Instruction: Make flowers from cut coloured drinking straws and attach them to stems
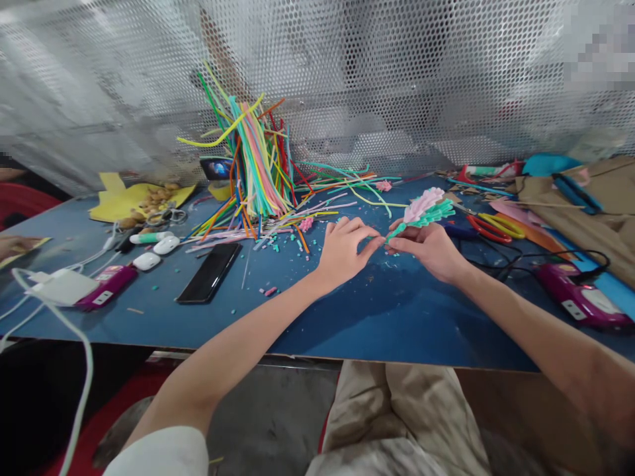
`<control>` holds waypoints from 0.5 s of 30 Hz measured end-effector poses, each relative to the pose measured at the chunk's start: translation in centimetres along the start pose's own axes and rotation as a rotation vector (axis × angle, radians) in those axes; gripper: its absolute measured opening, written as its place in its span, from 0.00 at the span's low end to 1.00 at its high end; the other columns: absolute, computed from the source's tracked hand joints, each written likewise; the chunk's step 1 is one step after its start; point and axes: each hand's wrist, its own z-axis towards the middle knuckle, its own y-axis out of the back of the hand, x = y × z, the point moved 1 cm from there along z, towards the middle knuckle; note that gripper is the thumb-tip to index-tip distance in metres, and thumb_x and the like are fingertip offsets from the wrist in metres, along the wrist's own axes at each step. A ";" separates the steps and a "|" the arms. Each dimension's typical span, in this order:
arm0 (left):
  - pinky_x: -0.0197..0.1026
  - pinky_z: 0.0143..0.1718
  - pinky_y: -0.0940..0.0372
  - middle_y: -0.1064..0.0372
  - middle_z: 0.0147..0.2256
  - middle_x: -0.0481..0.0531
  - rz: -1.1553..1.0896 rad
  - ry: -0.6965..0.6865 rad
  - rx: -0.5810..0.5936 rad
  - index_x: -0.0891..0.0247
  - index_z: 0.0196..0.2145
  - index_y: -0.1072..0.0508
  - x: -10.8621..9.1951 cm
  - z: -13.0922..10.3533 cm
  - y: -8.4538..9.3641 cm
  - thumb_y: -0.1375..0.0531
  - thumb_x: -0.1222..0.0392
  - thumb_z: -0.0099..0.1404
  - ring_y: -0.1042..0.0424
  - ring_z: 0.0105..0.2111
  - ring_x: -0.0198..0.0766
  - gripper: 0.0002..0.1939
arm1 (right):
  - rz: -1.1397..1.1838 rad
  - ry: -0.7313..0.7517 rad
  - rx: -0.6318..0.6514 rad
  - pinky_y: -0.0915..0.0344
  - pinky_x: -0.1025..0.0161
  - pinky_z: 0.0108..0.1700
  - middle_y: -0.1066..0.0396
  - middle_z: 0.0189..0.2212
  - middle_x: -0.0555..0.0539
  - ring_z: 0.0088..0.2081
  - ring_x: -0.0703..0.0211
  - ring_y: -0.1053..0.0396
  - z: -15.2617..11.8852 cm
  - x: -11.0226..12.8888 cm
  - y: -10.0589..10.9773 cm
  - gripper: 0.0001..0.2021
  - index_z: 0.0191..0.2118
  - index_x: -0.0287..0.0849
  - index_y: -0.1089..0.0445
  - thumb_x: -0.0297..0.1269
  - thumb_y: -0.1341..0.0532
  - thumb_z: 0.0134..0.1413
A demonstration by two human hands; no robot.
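A pink and green piece of fuzzy pipe-cleaner work (pixel 425 208) is held above the blue table (pixel 317 317). My right hand (pixel 429 248) grips it near its lower part, with thumb and fingers pressed together. The pink part lies over the green leaf-like part. My left hand (pixel 350 248) pinches the lower tip of the green stem between thumb and forefinger. The two hands almost meet at the stem's end.
Beyond my left hand stands a bundle of coloured pipe cleaners (pixel 260 158). A black phone (pixel 209 273) lies at the left, near white earbuds (pixel 166 245). Scissors (pixel 496 227) and a purple power strip (pixel 583 294) lie at the right. A perforated metal screen (pixel 347 79) borders the back.
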 end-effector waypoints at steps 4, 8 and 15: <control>0.45 0.44 0.48 0.27 0.37 0.47 0.021 -0.029 0.006 0.55 0.40 0.23 0.1 0.0 -0.1 0.47 0.47 0.74 0.34 0.41 0.38 0.16 | -0.032 -0.001 -0.018 0.25 0.52 0.45 0.22 0.32 0.48 0.33 0.56 0.24 -0.1 0.3 0.0 0.16 0.39 0.44 0.24 0.43 0.26 0.45; 0.46 0.48 0.46 0.26 0.39 0.47 0.038 -0.088 -0.039 0.56 0.40 0.24 0.1 0.0 -0.3 0.46 0.48 0.73 0.34 0.42 0.38 0.14 | -0.118 -0.010 -0.032 0.26 0.52 0.41 0.22 0.28 0.46 0.30 0.55 0.24 0.1 0.1 0.2 0.13 0.31 0.41 0.24 0.46 0.27 0.45; 0.50 0.55 0.46 0.26 0.45 0.47 0.124 -0.236 -0.309 0.48 0.46 0.23 0.2 -0.4 0.6 0.39 0.52 0.69 0.35 0.49 0.41 0.09 | 0.065 -0.021 -0.117 0.27 0.58 0.39 0.24 0.29 0.49 0.30 0.60 0.27 0.3 0.0 0.1 0.17 0.38 0.41 0.25 0.41 0.26 0.43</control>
